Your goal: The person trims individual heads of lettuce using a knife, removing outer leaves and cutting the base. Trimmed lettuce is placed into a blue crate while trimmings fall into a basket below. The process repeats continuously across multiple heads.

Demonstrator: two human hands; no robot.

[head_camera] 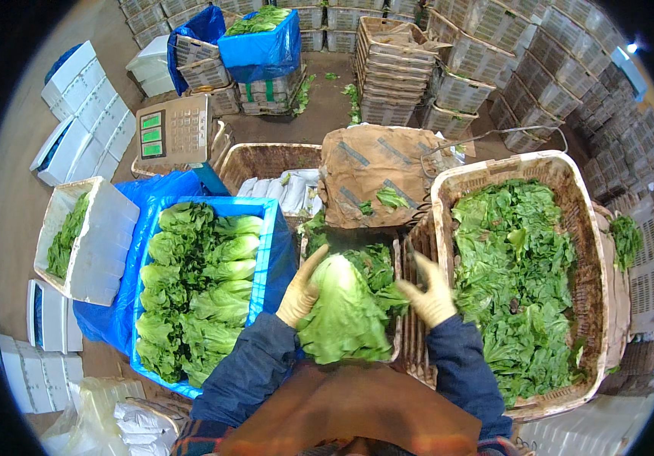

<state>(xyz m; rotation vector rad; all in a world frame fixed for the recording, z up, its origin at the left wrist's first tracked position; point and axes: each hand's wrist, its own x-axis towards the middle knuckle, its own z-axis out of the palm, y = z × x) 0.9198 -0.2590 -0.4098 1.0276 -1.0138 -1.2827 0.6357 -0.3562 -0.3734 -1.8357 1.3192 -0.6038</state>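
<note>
My left hand (299, 293), in a pale glove, holds a head of romaine lettuce (349, 319) from its left side, its pale base pointing away from me. My right hand (434, 292), gloved alike, is to the right of the head with thumb and fingers apart. A loose leaf (393, 298) lies by its thumb, and I cannot tell whether they touch. Something dark and blurred by the right fingertips is too unclear to name. Under the head, a plastic crate (397, 336) holds loose leaves (373, 265).
At left, a blue-lined box (272, 239) holds rows of lettuce heads. A large crate (595, 296) of leaves stands at right. Ahead are a brown sack-covered surface (355, 165) and a digital scale (187, 128). White foam boxes (84, 114) and stacked crates (392, 74) stand beyond.
</note>
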